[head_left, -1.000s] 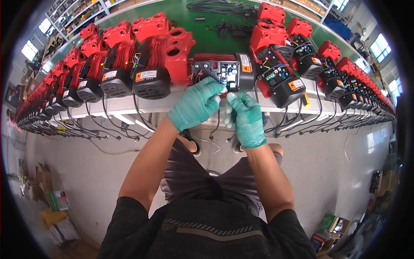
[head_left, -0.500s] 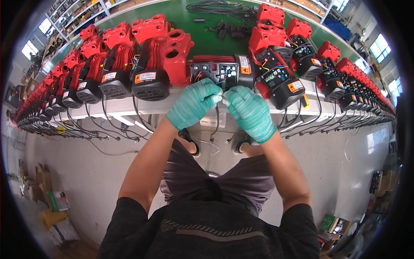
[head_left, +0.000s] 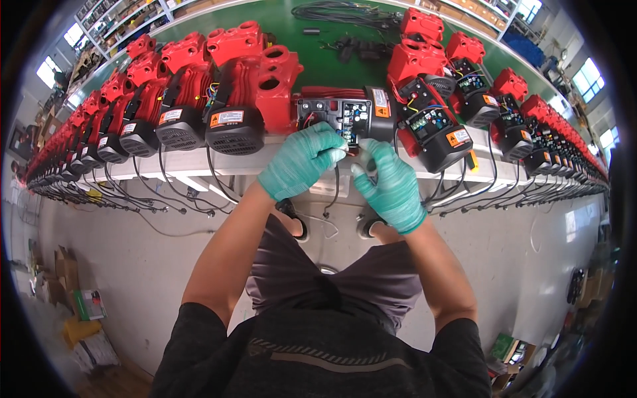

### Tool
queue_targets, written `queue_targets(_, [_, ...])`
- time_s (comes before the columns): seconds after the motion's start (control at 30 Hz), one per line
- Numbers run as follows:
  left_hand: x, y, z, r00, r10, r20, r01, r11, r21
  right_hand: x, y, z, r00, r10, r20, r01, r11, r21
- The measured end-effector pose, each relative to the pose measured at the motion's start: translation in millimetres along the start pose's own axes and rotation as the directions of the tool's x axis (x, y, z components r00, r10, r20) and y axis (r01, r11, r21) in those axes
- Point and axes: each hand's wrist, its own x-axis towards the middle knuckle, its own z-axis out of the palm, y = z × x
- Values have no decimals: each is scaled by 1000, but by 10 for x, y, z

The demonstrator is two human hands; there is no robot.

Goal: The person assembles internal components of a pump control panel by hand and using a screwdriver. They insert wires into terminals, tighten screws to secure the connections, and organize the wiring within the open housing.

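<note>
In front of me on the bench edge lies a red electric pump (head_left: 275, 89), its black terminal box (head_left: 330, 109) uncovered, with a circuit board (head_left: 356, 119) and wires inside. My left hand (head_left: 304, 161), in a green glove with pale fingertips, is closed in a pinch at the box's near edge. A thin reddish-brown wire end (head_left: 352, 151) shows at its fingertips; its rest is hidden. My right hand (head_left: 393, 189), gloved alike, is just right of it, thumb and forefinger apart, with nothing visible between them. A black cable (head_left: 336, 189) hangs below the left hand.
Red pumps with black motors line the bench on both sides; on the right, a pump (head_left: 431, 126) has its wiring exposed. Cables with plugs dangle along the front edge. Black cables (head_left: 342, 12) and small black parts (head_left: 358, 48) lie on the green bench top (head_left: 302, 56).
My right hand has let go and drawn slightly away from the left, its thumb and forefinger spreading. My left hand keeps its pinch at nearly the same spot.
</note>
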Motion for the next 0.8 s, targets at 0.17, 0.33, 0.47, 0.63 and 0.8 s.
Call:
queue_targets(0.17, [5, 20, -17, 990, 142, -5, -139, 978, 156, 161, -4, -144, 870, -389, 302, 492, 709, -505])
queue_targets(0.33, [11, -24, 68, 995, 102, 7, -102, 992, 77, 140, -54, -58, 981, 37, 191, -54, 995, 82])
queue_targets(0.47, [14, -61, 35, 987, 163, -10, -162, 984, 76, 82, -230, -23, 630, 458, 627, -735, 91, 672])
queue_targets(0.63, [29, -25, -19, 999, 31, 16, -32, 999, 40, -40, -111, 41, 899, 390, 197, -435, 756, 489])
queue_targets(0.8, [17, 20, -38, 1000, 13, 2, -13, 1000, 19, 144, 17, -65, 906, -414, 91, 417, 832, -366])
